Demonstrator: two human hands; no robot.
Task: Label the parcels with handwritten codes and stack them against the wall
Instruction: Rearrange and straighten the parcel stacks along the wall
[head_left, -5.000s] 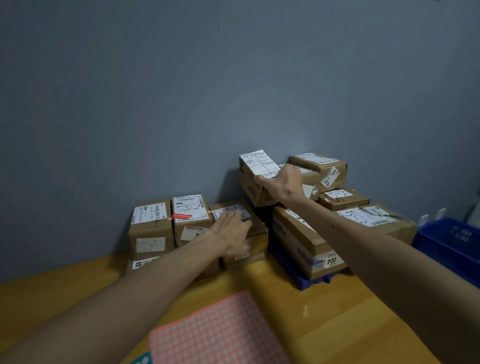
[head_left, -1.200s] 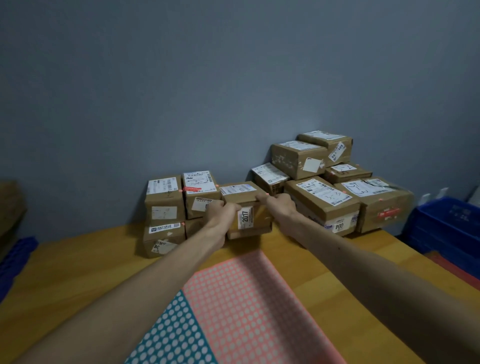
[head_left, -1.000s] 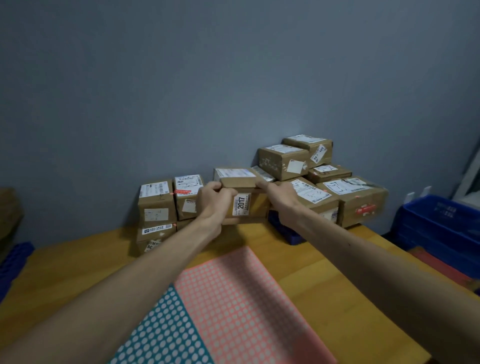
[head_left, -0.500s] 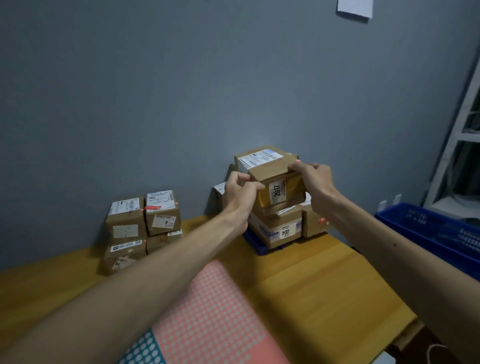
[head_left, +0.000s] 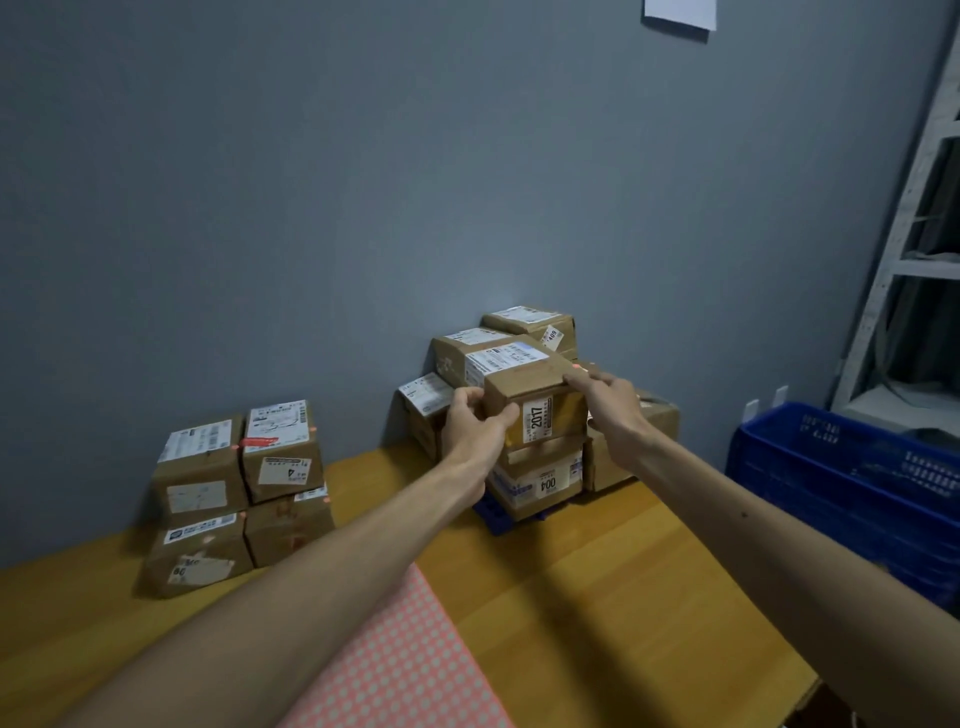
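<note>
Parcel marked 2017 (head_left: 527, 387): held close to wall (head_left: 363, 208), directly above box marked 004 (head_left: 540, 480); contact between them not discernible. Left hand (head_left: 475, 431) grips near-left corner, fingers curled round edge. Right hand (head_left: 608, 402) grips top right edge. Judged: stiff cardboard, light, taped faces possibly slick. Best hold: opposite side faces, low, clear of labels.

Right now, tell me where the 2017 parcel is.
Head view, right of centre: 2017 parcel over the 004 parcel, gripped by left hand and right hand.
</note>
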